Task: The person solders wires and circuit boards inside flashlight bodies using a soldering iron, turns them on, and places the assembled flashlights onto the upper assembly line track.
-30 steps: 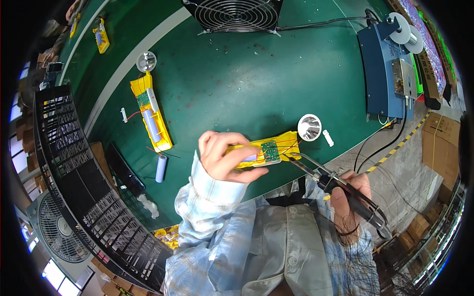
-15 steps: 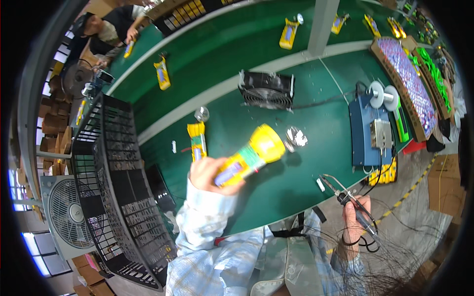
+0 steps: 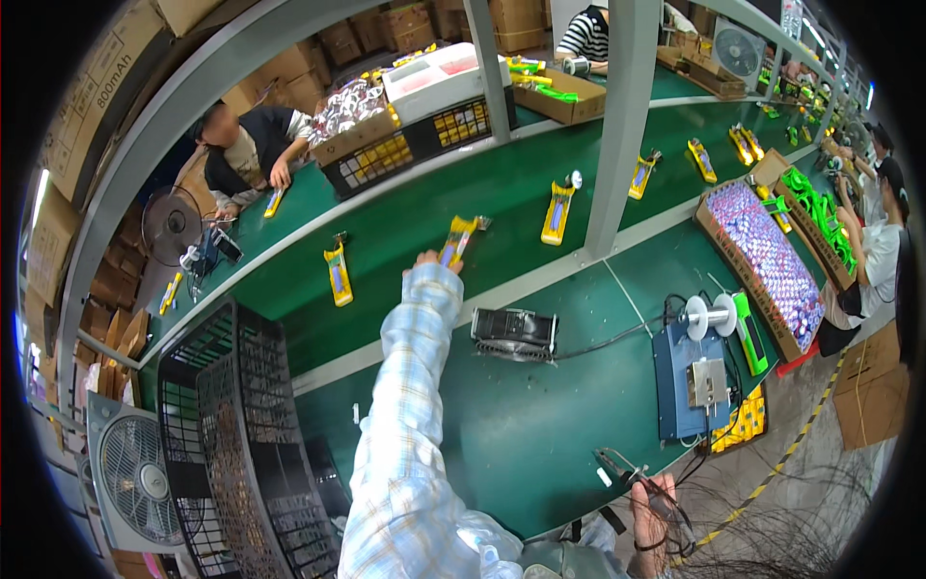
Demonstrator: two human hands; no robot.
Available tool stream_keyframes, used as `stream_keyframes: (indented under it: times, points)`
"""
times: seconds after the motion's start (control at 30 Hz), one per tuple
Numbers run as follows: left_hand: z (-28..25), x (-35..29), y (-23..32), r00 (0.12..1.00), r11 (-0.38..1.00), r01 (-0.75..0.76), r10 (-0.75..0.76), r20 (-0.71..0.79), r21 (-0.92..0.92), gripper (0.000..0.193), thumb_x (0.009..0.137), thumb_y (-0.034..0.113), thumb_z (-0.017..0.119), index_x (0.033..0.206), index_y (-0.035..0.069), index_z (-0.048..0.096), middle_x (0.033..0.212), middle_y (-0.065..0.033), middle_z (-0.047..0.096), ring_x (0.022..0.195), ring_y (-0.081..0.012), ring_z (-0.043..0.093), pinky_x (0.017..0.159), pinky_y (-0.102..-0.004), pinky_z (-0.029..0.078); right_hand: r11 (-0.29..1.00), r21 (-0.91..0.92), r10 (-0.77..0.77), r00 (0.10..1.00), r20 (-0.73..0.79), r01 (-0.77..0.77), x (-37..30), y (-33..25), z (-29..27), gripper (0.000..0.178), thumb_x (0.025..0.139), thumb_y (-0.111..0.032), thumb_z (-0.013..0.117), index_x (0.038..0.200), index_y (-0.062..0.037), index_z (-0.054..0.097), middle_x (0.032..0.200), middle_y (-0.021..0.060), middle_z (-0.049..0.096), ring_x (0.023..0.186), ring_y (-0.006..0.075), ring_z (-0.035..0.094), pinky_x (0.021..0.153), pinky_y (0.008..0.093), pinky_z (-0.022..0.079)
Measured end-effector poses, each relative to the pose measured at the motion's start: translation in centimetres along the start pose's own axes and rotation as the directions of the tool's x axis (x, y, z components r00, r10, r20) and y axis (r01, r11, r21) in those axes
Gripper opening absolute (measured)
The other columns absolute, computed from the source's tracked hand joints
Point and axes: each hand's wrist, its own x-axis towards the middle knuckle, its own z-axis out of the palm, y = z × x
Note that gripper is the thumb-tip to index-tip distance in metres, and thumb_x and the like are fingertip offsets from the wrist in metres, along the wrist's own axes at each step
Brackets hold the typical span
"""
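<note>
Stretched far forward over the green conveyor belt, my left hand is closed around the lower end of a yellow flashlight. A small shiny piece shows at its head; the exact grip is partly hidden behind my sleeve. Other yellow flashlights lie along the belt, one to the left and one to the right. Low at the right, my right hand grips a soldering iron, its tip pointing left over the table edge. A small white piece lies beside the tip.
A black fan stands mid-table. Right of it are a blue soldering unit, a white solder spool and a carton of small shiny parts. Black crates stand at left. A grey post rises beyond; a co-worker sits across.
My left hand has gone from above the table forward to the belt with a flashlight. The view has tilted up. My right hand still holds the soldering iron.
</note>
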Motion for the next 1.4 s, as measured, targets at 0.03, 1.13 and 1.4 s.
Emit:
stream_keyframes:
  times: [0.03, 1.13, 1.4]
  points:
    - [0.4, 0.0, -0.1, 1.000, 1.000, -0.006, 0.006, -0.006, -0.009, 0.048, 0.067, 0.040, 0.068, 0.098, 0.006, 0.056, 0.098, -0.0162, 0.057, 0.091, -0.0320, 0.054, 0.080, -0.0400, 0.042, 0.964, -0.229, -0.127, 0.991, 0.046, 0.134, 0.5, 0.4, -0.4, 0.016, 0.083, -0.012, 0.056, 0.085, -0.0034, 0.043, 0.074, 0.0018, 0.046, 0.071, 0.0061, 0.044, 0.060, 0.0200, 0.037]
    - [-5.1, 1.3, -16.2, 0.816, 0.589, 0.301, -0.566, -0.116, -0.750, 0.032, 0.071, 0.025, 0.068, 0.090, 0.001, 0.057, 0.075, -0.0084, 0.059, 0.065, -0.0179, 0.052, 0.062, -0.0323, 0.042, 0.851, -0.427, -0.293, 0.951, 0.099, 0.306, 1.6, -1.4, 2.1, 0.016, 0.077, -0.010, 0.059, 0.074, -0.0050, 0.044, 0.063, 0.0022, 0.050, 0.056, 0.0107, 0.047, 0.050, 0.0248, 0.039]
    - [-16.0, -18.6, -9.1, 0.949, 0.668, 0.146, -0.302, -0.086, -0.730, 0.027, 0.074, 0.021, 0.064, 0.090, 0.000, 0.057, 0.063, -0.0012, 0.053, 0.051, -0.0096, 0.044, 0.047, -0.0256, 0.036, 0.920, 0.152, 0.138, 0.662, 0.737, -0.361, -0.7, -11.0, 2.4, 0.020, 0.085, -0.028, 0.052, 0.092, -0.0097, 0.047, 0.067, 0.0023, 0.050, 0.052, 0.0068, 0.045, 0.045, 0.0201, 0.035]
